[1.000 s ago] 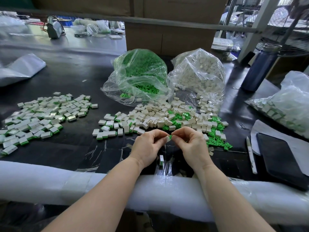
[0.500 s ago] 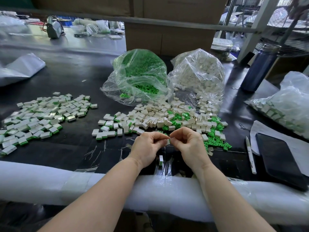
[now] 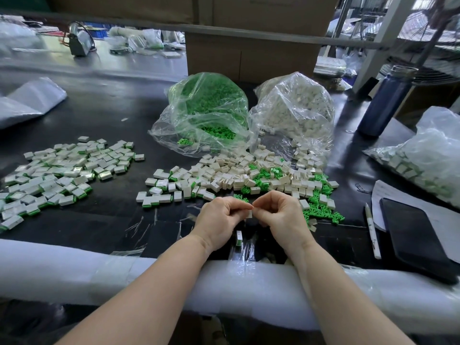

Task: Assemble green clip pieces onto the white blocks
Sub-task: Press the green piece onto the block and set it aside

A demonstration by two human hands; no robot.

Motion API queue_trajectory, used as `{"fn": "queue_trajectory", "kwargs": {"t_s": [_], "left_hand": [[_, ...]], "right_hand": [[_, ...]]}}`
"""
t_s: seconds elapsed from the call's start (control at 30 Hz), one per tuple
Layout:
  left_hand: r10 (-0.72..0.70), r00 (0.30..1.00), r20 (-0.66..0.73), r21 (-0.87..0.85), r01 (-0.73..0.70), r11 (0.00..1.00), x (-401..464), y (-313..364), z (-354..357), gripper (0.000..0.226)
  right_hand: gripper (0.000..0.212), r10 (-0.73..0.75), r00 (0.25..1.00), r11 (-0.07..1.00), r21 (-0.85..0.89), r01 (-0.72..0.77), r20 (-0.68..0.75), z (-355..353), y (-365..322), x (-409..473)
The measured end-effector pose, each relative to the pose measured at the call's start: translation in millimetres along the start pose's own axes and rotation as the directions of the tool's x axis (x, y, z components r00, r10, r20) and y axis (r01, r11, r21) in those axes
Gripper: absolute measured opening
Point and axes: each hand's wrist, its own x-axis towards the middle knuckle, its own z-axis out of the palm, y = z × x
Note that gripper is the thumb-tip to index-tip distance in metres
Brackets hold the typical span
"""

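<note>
Left hand (image 3: 219, 220) and right hand (image 3: 282, 215) meet fingertip to fingertip above the near edge of the counter (image 3: 112, 220), both pinched narrow on one white block (image 3: 249, 214) held between them. Only a small face of the block shows below the touching thumbs; whether a green clip is on it cannot be told. Against the frame of a second ago, the green tip then visible between the fingertips is now hidden, and the hands sit slightly closer together. The block's long axis cannot be judged, being mostly covered. A finished piece (image 3: 239, 238) stands on the counter just below the hands, long axis upright, green end down. Loose blocks and clips (image 3: 249, 175) lie just beyond the hands; the finished pile (image 3: 62, 173) lies well left.
</note>
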Motion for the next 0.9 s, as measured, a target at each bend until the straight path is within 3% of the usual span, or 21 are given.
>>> {"fn": "queue_trajectory", "kwargs": {"t_s": [0.27,0.37,0.67,0.9], "left_hand": [[0.102,0.994,-0.045,0.114,-0.096,0.989,-0.7,1.5,-0.5,0.027],[0.081,0.994,-0.068,0.055,-0.077,0.995,-0.3,2.9,-1.6,0.007],[0.001,1.000,0.007,0.066,-0.002,0.998,-0.2,3.0,-2.9,0.012],[0.070,0.997,0.036,0.200,-0.076,0.977,-0.9,2.0,-2.8,0.015]], "right_hand": [[0.015,0.039,0.998,0.994,0.105,-0.035,-0.043,-0.9,1.1,0.6],[0.013,0.049,0.999,0.982,0.185,-0.045,-0.019,-2.6,-0.3,-0.5],[0.017,0.066,0.998,0.997,0.037,-0.067,0.008,0.7,1.5,0.5],[0.016,0.077,0.995,0.993,-0.100,-0.070,0.066,1.3,1.9,1.4]]}}
